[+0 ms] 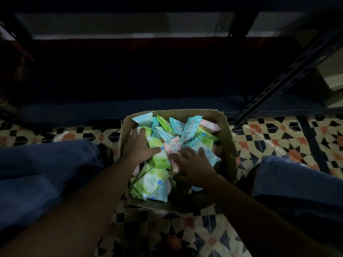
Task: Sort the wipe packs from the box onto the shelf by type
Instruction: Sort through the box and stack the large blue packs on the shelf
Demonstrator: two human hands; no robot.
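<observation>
Both grips open: left hand (pixel 142 143) on green pack (pixel 161 156), right hand (pixel 193 164) on blue pack (pixel 204 145) in box (pixel 230 145); labels unreadable.

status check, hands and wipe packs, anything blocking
Left hand flat on a green pack, right hand spread on a blue pack. Packs all in cardboard box. Shelf dark, nothing blocking.

dim overall | shelf (pixel 130 75) nearly black — wipe packs (pixel 167 145) brightest | edges bowed, soft — wide-angle
</observation>
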